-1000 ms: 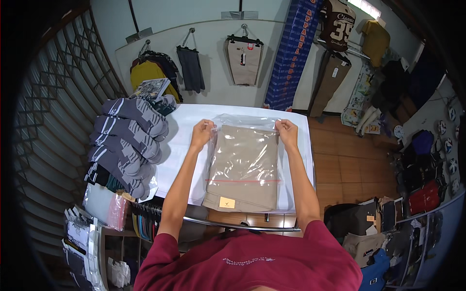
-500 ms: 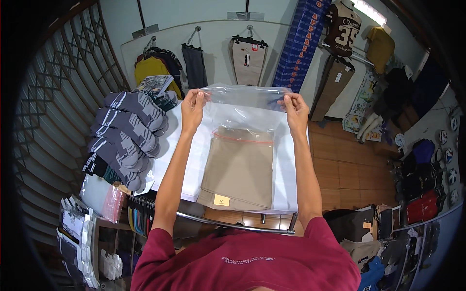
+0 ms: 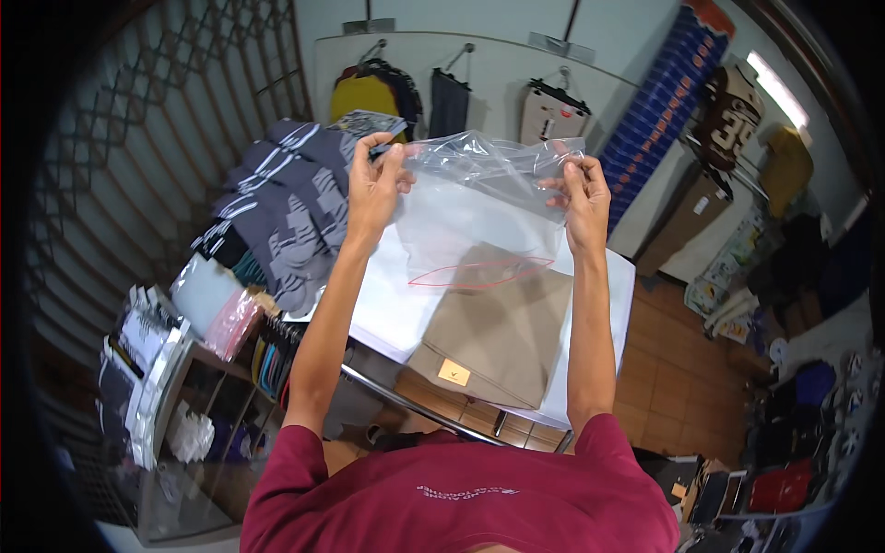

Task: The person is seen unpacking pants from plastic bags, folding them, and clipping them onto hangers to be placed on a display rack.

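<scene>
There are two hands (image 3: 374,189) (image 3: 586,201), one bag (image 3: 479,217) and one folded garment (image 3: 502,336).

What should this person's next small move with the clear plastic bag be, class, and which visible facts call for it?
Probably a slight lift of the clear plastic bag away from the folded khaki trousers: the left hand and right hand pinch its upper corners, while its red-edged mouth gapes over the trousers' far end.

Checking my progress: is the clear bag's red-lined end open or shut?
Open: on the clear bag, the red lines gape apart.
</scene>
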Motion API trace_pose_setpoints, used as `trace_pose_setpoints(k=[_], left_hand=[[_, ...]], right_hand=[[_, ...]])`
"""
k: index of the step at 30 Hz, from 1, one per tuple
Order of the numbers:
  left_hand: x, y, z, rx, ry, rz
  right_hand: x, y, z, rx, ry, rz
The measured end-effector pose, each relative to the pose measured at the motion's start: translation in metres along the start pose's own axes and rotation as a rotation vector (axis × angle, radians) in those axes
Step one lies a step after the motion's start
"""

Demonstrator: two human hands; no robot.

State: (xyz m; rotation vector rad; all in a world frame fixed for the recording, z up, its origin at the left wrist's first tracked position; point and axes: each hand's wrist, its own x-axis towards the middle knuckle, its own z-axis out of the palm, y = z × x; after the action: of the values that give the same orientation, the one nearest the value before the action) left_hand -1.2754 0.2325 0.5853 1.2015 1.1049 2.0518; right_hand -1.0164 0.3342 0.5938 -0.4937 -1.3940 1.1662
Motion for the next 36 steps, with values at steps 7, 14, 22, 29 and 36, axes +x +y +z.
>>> trace_pose_setpoints(k=[7,14,22,29,36], left_hand=[[-0.034,0.068,-0.099,0.239,0.050,0.079],[-0.082,0.122,-0.242,0.414,0.361,0.121],[-0.148,0.135,-0.483,0.819,0.716,0.179],[-0.162,0.135,-0.542,0.985,0.801,-0.101],[-0.145,0.106,-0.601,1.348,0.716,-0.209]], right_hand=[[0.002,0.028,0.088,0.122,-0.248,0.115],[-0.072,0.095,0.205,0.001,-0.744,0.545],[-0.198,0.161,0.357,0.323,-1.133,1.008],[-0.250,0.253,0.429,0.466,-0.815,1.409],[-0.275,0.335,0.475,0.758,-0.324,1.522]])
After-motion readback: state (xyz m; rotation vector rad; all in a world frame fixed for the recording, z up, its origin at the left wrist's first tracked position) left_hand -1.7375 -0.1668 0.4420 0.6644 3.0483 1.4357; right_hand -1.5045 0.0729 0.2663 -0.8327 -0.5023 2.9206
